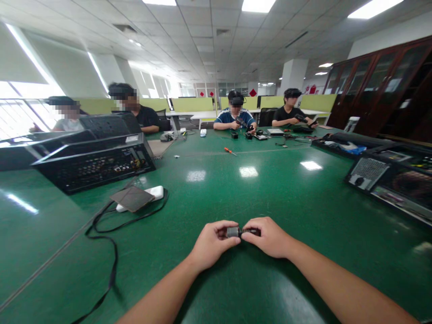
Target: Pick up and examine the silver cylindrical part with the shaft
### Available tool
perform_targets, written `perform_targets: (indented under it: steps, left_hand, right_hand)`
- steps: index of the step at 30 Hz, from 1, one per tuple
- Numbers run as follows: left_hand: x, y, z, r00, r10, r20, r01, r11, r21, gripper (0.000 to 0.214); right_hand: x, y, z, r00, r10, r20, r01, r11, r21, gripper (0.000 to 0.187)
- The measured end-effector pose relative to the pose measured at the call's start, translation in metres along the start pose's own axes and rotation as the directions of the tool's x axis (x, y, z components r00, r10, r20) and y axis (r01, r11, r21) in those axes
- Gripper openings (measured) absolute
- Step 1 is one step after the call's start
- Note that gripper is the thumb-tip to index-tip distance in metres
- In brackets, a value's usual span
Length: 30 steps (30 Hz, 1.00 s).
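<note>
Over the green table, my left hand grips a small grey metal cylinder that resembles a little motor, thumb below and fingers above. My right hand is closed around a dark, ridged shaft-like piece in line with the cylinder's right end. The fingertips of both hands nearly meet where the two parts come together. Whether these parts are joined or separate I cannot tell. Fingers hide some of each.
A black computer case stands left, another opened case right. A white power strip with a dark flat piece and a black cable lies left. An orange screwdriver lies farther off. Several people sit across the table.
</note>
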<state>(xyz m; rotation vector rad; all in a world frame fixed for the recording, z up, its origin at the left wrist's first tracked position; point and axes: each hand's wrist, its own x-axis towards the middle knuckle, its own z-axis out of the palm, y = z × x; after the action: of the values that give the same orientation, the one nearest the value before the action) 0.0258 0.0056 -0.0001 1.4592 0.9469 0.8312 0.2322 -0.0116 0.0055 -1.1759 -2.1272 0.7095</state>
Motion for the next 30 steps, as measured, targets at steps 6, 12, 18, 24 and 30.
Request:
perform_targets:
  steps: [6, 12, 18, 24, 30]
  left_hand:
    - [-0.0002, 0.0003, -0.0004, 1.000, -0.009, -0.017, 0.009, 1.000, -0.022, 0.042]
    - [0.0006, -0.0017, -0.0020, 1.000, -0.010, -0.018, 0.009, 1.000, -0.019, 0.042]
    - [0.0011, -0.0025, -0.0023, 1.000, -0.007, -0.018, 0.007, 1.000, -0.017, 0.041]
    - [0.0012, -0.0039, -0.0034, 1.000, -0.005, -0.008, 0.005, 1.000, -0.023, 0.041]
    - [0.0013, -0.0040, -0.0033, 1.000, -0.006, -0.019, 0.006, 1.000, -0.025, 0.040]
  right_hand:
    - [-0.0005, 0.0023, -0.0026, 1.000, 0.012, -0.009, -0.012, 1.000, -0.002, 0.018]
    - [0.0000, 0.0026, -0.0030, 1.000, 0.020, 0.000, -0.020, 1.000, -0.010, 0.019]
    - [0.0000, 0.0029, -0.0037, 1.000, 0.025, 0.005, -0.025, 1.000, -0.017, 0.020]
    - [-0.0007, 0.0038, -0.0053, 0.999, 0.030, 0.014, -0.030, 0.999, -0.018, 0.020]
    - [-0.0002, 0.0050, -0.0054, 0.999, 0.043, 0.024, -0.043, 0.999, -0.012, 0.020]
